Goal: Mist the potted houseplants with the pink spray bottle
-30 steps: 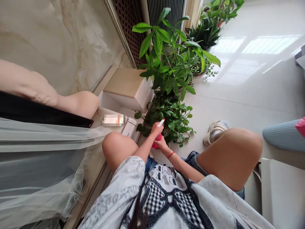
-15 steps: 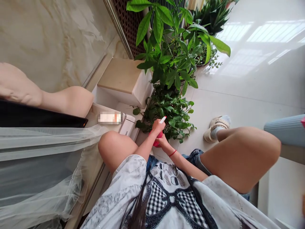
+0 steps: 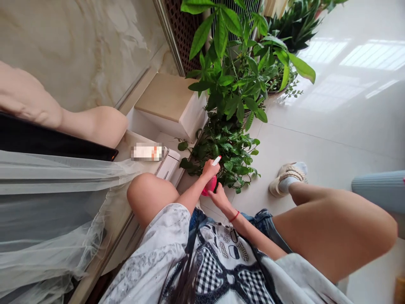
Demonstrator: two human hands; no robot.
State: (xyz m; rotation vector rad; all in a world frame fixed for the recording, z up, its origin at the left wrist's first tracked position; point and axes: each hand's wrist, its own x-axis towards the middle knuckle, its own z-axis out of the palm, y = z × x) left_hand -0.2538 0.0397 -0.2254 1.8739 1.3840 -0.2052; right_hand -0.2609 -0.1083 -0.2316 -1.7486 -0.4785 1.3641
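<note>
A pink-red spray bottle [image 3: 209, 185] with a white, red-tipped nozzle [image 3: 217, 160] is upright between my knees, over the leafy potted plants. My left hand [image 3: 210, 169] is closed around the sprayer head, and the nozzle sticks out past its fingers toward the leaves. Just right of the bottle is my right hand [image 3: 221, 197], its thumb and fingers apart; the fingertips are close to the bottle's side, and I cannot tell whether they touch it. Green trailing leaves [image 3: 232, 158] lie directly beyond both hands.
Taller broad-leaved plants [image 3: 234, 84] rise farther off. On the left are a cabinet with a tan top [image 3: 166, 95], a ledge holding a blurred small box [image 3: 147, 151], a dark screen [image 3: 53, 139] and a sheer white curtain [image 3: 63, 173]. A ribbed blue bin [image 3: 378, 188] stands at right.
My right hand has come off the bottle and moved slightly down and right, its fingers opening. My left hand keeps hold of the sprayer. The view has shifted a little.
</note>
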